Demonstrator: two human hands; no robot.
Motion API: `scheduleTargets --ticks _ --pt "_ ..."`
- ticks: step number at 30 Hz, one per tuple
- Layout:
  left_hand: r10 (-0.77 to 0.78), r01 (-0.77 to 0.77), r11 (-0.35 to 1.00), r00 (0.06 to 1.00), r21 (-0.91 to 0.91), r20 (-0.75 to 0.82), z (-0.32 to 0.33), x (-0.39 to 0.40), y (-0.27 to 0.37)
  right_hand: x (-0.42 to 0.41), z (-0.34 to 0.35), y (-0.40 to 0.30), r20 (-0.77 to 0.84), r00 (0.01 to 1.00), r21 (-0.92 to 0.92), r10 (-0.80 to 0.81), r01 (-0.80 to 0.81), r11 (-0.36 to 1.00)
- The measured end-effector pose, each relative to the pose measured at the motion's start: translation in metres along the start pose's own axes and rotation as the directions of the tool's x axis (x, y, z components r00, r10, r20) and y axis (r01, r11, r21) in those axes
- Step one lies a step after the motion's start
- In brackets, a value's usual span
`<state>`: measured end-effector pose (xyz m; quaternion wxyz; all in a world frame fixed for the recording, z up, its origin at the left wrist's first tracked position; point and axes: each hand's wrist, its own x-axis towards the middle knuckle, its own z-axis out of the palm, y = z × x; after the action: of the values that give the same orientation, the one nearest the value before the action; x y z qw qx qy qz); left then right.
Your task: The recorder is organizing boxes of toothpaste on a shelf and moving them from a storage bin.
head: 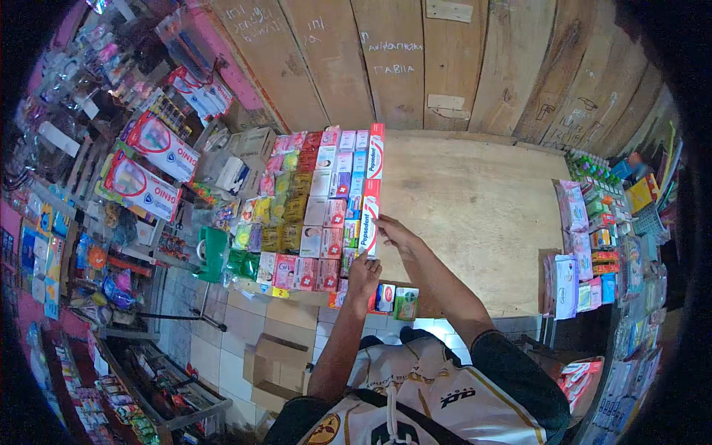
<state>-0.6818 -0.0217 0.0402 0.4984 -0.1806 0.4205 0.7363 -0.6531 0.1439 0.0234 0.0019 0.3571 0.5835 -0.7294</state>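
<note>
Two red and white Pepsodent toothpaste boxes lie end to end in a line on the wooden shelf board, along the right side of rows of boxed and wrapped soaps (315,211). My left hand (365,273) touches the near end of the nearer toothpaste box (369,214). At that box's right side is my right hand (394,231), its fingers bent against the edge. The farther toothpaste box (375,153) reaches towards the plank wall. Below my hands, a green soap box (406,303) and a blue and white box (385,297) stand at the board's front edge. Whether either hand grips the box is hard to tell.
Bare plywood board (467,222) spreads to the right, up to stacked packets (566,286) and small boxes. A plank wall (389,67) closes the back. Hanging toothbrush packs (142,186) crowd the left. An open cardboard box (278,367) sits on the tiled floor.
</note>
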Motion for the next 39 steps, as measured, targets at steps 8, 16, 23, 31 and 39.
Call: scheduleTargets --ticks 8,16,23,31,39 --pt "0.014 -0.03 0.99 0.993 0.139 0.115 -0.007 -0.056 -0.005 -0.115 0.02 -0.012 -0.161 0.985 0.294 -0.06 0.105 0.95" --pt "-0.143 -0.117 0.844 0.891 0.523 0.431 -0.011 -0.124 -0.044 -0.251 0.027 0.031 -0.257 0.951 0.34 -0.171 0.255 0.905" --pt "-0.346 -0.088 0.701 0.826 0.708 0.445 -0.009 -0.161 -0.117 -0.349 0.025 0.12 -0.501 0.858 0.459 -0.116 0.377 0.804" --pt "-0.582 -0.135 0.525 0.663 0.841 0.47 -0.021 -0.188 -0.214 -0.459 0.021 0.217 -0.68 0.73 0.564 0.071 0.459 0.687" --pt "-0.767 -0.211 0.284 0.536 0.935 0.353 -0.013 -0.247 -0.345 -0.569 0.007 0.317 -0.786 0.585 0.576 0.201 0.574 0.583"
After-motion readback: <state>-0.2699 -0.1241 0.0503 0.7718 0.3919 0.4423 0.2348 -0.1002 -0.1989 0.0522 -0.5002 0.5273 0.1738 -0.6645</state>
